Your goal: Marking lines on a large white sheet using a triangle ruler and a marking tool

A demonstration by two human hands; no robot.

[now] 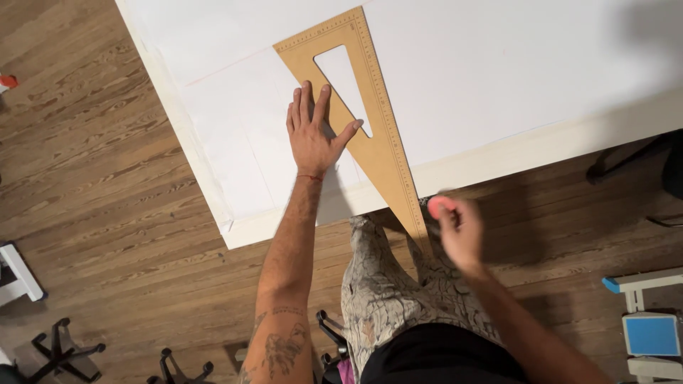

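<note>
Pressure from the left hand [311, 136] pins the wooden set square [370, 107] flat on the white paper [498, 64], fingers spread and nothing gripped, the palm resting partly on the sheet and the thumb reaching onto the tool's inner edge, seemingly to keep it from sliding; the set square lies slanted across the bench [541, 146], its sharp tip running past the near edge and out over the wooden floor [107, 178]; the right hand [461, 229] hangs off the bench just beside that tip, fingers closed on a small pink object [440, 205], perhaps an eraser, though motion blur makes its kind hard to tell; faint lines on the paper are barely legible; patterned trousers [384, 284] show below; chair bases [64, 348] and a blue-topped stool [651, 334] are cut off at the frame edges.
</note>
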